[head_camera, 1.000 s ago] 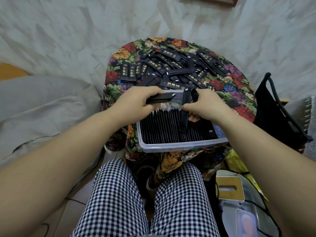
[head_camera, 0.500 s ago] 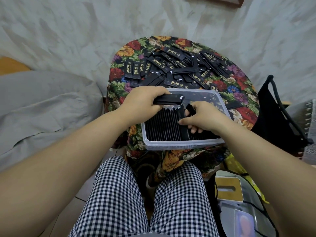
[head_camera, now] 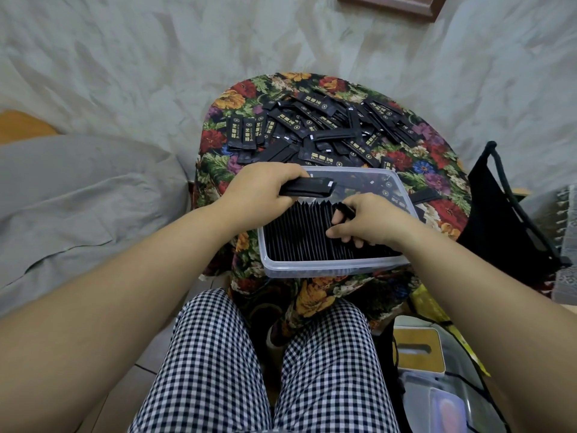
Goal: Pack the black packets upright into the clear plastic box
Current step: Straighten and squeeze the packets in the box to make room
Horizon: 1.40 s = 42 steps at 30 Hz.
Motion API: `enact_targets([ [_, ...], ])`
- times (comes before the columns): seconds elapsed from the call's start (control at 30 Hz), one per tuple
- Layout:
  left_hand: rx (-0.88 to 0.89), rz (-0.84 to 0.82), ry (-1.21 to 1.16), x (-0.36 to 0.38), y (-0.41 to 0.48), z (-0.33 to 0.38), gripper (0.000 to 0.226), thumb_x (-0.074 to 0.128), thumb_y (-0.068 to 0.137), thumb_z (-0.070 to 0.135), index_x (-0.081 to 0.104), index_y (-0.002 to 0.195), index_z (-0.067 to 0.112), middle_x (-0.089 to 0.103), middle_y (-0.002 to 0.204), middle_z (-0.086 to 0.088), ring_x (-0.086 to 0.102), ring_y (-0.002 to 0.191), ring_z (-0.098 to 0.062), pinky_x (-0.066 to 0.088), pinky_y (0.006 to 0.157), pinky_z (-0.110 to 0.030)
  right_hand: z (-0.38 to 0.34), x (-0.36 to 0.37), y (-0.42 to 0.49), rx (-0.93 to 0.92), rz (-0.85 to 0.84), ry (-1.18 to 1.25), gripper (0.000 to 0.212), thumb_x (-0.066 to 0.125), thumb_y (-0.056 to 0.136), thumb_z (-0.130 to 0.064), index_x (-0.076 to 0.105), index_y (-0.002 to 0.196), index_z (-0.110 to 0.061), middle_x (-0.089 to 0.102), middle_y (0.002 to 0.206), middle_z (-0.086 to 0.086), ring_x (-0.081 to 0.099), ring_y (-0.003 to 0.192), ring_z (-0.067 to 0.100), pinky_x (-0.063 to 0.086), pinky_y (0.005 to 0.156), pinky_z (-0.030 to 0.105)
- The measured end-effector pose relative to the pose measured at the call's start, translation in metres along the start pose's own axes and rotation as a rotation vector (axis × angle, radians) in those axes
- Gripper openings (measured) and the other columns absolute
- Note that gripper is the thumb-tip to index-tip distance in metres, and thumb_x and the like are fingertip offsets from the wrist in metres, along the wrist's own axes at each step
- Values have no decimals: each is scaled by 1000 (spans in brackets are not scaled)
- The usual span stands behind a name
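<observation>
A clear plastic box (head_camera: 331, 267) stands on the near edge of a round table with a flowered cloth (head_camera: 224, 145). Inside it a row of black packets (head_camera: 293, 235) stands upright, edge up. My left hand (head_camera: 262, 192) grips a small stack of black packets (head_camera: 309, 186) lying flat over the box's far left corner. My right hand (head_camera: 365, 220) is down in the box, fingers curled round one packet (head_camera: 343, 209) among the upright row. A loose heap of black packets with gold print (head_camera: 324, 126) covers the table behind the box.
A grey cushion (head_camera: 78, 195) lies to the left. A black bag with a strap (head_camera: 505, 210) stands at the right of the table. Down right are a yellow-topped box (head_camera: 418, 348) and clear containers. My knees in checked trousers (head_camera: 268, 364) sit below the table.
My right hand has pushed its packet lower into the upright row. My left hand has kept its stack over the box's far left corner.
</observation>
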<state>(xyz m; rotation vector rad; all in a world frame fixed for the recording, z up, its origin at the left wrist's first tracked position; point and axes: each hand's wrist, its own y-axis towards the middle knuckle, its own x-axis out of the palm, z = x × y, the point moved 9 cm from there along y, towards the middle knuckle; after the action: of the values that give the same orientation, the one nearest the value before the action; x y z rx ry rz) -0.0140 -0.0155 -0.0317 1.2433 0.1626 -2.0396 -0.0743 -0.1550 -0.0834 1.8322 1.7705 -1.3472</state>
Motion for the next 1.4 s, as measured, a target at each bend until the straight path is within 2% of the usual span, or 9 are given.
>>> enact_targets([
  [0.3, -8, -9, -2, 0, 0, 0, 26, 56, 85, 6, 63, 107, 18, 66, 93, -1, 57, 87, -23, 40, 68, -32, -5, -2, -5, -12, 3, -119, 28, 75, 80, -29, 54, 89, -13, 50, 74, -2, 45, 62, 11, 33, 53, 24],
  [0.43, -4, -10, -4, 1, 0, -1, 26, 56, 85, 6, 63, 107, 18, 66, 94, -2, 57, 87, -22, 40, 68, -31, -1, -14, -9, 39, 43, 271, 4, 44, 97, -13, 46, 100, -13, 58, 80, 4, 40, 62, 14, 34, 55, 25],
  [0.5, -2, -7, -5, 1, 0, -1, 26, 57, 85, 6, 63, 107, 18, 66, 94, -2, 57, 87, -23, 40, 68, -32, 2, -18, -10, 44, 41, 413, 13, 34, 98, -6, 45, 100, -14, 63, 85, 8, 42, 62, 15, 38, 55, 27],
  [0.73, 5, -15, 1, 1, 0, 0, 26, 56, 85, 4, 63, 106, 17, 63, 90, 1, 57, 86, -23, 43, 69, -33, 4, -34, -9, -46, 160, 741, 28, 36, 99, 3, 60, 100, -13, 53, 95, 9, 57, 84, 16, 52, 89, 32],
  [0.83, 5, -19, 5, 1, 0, 0, 27, 55, 84, 4, 63, 106, 17, 65, 91, -1, 58, 86, -23, 44, 69, -34, -3, -36, -7, -108, 193, 623, 26, 45, 98, -4, 63, 99, -22, 57, 91, 6, 57, 83, 14, 52, 80, 27],
  [0.97, 2, -24, 8, 2, -1, -1, 26, 56, 84, 4, 64, 105, 18, 66, 93, -2, 58, 87, -23, 45, 70, -34, -8, -48, -9, -185, 383, 452, 12, 62, 90, -9, 66, 95, -19, 48, 70, -4, 49, 58, 3, 42, 57, 16],
  [1.13, 4, -17, 15, 2, -1, 0, 27, 57, 84, 5, 64, 107, 17, 67, 94, -3, 57, 88, -24, 42, 69, -32, -11, -50, -10, -245, 454, 483, 12, 62, 90, -8, 58, 91, -20, 56, 51, -13, 53, 45, 0, 47, 49, 21],
  [1.27, 13, -11, 16, 1, -2, 0, 28, 57, 84, 5, 64, 108, 17, 67, 96, -4, 58, 90, -24, 44, 70, -33, -13, -48, -8, -269, 493, 394, 20, 64, 90, -13, 55, 85, -29, 55, 77, 16, 58, 59, 17, 51, 48, 24],
  [1.4, 21, 0, 24, 2, -2, 1, 29, 58, 84, 5, 64, 110, 17, 68, 98, -4, 59, 92, -25, 41, 70, -32, -12, -42, -2, -253, 501, 330, 14, 65, 88, -14, 56, 92, -23, 52, 78, 17, 57, 63, 26, 57, 52, 36],
])
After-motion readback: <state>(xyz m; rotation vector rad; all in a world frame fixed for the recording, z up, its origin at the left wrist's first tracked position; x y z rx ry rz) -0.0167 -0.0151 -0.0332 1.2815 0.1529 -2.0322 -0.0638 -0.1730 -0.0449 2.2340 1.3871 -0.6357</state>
